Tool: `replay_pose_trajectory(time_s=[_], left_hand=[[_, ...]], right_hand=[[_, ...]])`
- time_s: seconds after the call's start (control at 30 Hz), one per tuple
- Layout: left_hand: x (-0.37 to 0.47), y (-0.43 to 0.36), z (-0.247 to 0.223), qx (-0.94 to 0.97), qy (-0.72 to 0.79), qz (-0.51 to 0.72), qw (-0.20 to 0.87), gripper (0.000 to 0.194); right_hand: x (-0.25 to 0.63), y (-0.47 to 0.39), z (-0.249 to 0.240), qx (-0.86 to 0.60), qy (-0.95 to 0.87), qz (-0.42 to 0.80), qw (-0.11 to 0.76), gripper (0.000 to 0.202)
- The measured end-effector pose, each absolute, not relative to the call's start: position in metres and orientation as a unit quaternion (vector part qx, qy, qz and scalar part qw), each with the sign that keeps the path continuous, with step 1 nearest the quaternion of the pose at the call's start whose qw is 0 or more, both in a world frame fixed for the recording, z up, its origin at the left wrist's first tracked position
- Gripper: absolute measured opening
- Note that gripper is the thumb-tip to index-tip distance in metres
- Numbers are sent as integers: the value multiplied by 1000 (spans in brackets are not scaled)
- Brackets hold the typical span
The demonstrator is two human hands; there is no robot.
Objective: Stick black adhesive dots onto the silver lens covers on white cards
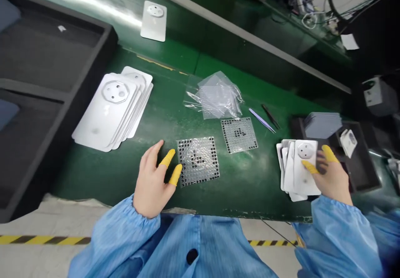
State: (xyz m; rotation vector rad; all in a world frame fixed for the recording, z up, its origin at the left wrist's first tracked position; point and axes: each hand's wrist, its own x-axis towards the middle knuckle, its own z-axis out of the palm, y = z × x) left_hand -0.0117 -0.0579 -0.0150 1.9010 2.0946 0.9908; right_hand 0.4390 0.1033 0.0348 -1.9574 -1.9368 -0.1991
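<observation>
My left hand (156,178), with yellow covers on two fingers, rests with its fingers spread beside a clear sheet with black dots (199,161) and holds nothing. A smaller dotted sheet (240,135) lies to the right of it. At the right, my right hand (333,174) touches the top white panel (304,167) of a stack; its fingers are apart at the panel's right edge, with the thumb over the face. A larger stack of white panels (108,111), each with a round camera-like part, lies at the left.
Clear plastic bags (220,96) lie at mid-table, near purple tweezers (261,120) and dark tweezers (270,116). A single white panel (153,21) is at the back. Black trays stand at the left (90,71) and right (371,165), the right one holding grey panels (323,124).
</observation>
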Motion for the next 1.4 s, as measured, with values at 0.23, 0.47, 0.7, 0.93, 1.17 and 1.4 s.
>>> replay_pose_trajectory(time_s=[0.23,0.47,0.7,0.93,1.17,1.4], left_hand=[[-6,-56,-24,640,703,305,54,23],[-7,-55,-19,527,712,394,245,25],[-2,-38,-8,171,609,562,533,90],[-2,-37,0,165,619,536,550,46],[7,-44,-6,233,613,551,515,30],[0,-49,-13,304,633,525,481,25]], right_hand=[[258,49,4,-429,-873,98,209,41],[157,21,-35,-284,-895,235,251,33],[167,19,-30,-280,-855,307,311,46],[159,25,-3,-269,-842,321,341,34],[151,30,-12,-247,-858,311,326,27],[140,20,-15,-322,-753,418,393,13]])
